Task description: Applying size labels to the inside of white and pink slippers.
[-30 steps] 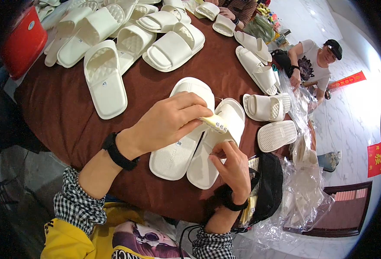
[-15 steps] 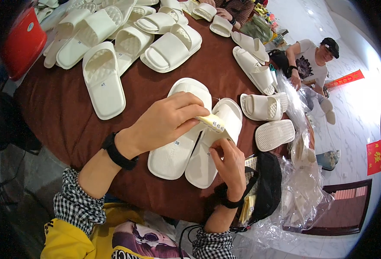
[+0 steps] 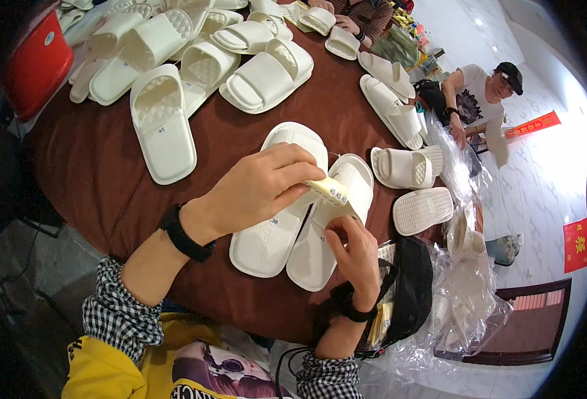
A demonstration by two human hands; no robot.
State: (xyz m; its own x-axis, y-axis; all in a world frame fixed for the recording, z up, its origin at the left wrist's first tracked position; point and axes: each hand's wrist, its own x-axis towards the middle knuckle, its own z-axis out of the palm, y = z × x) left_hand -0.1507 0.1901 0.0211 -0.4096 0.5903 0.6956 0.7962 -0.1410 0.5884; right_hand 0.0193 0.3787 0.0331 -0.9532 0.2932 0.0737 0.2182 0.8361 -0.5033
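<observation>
In front of me a pair of white slippers lies side by side on the brown cloth, the left slipper (image 3: pixel 259 249) showing a small size sticker on its footbed. My left hand (image 3: pixel 260 189) reaches over that slipper and pinches a curled yellow sticker sheet (image 3: pixel 329 191) with rows of small printed labels. The sheet hangs above the strap area of the right slipper (image 3: pixel 309 265). My right hand (image 3: pixel 353 249) is closed with thumb and index finger together over the right slipper's footbed, just below the sheet. Whatever lies between those fingertips is too small to make out.
More white slippers (image 3: pixel 164 143) are heaped at the far left, others along the right edge, including an upturned slipper (image 3: pixel 423 211). A black bag (image 3: pixel 412 292) and clear plastic wrap (image 3: pixel 463 312) lie beside my right arm. A red chair (image 3: pixel 37 66) stands left. Two people sit across.
My hands and the sticker sheet keep nearly the same pose, while the whole view shifts slightly. At the far right, the pale slipper by the seated person has moved up and inward.
</observation>
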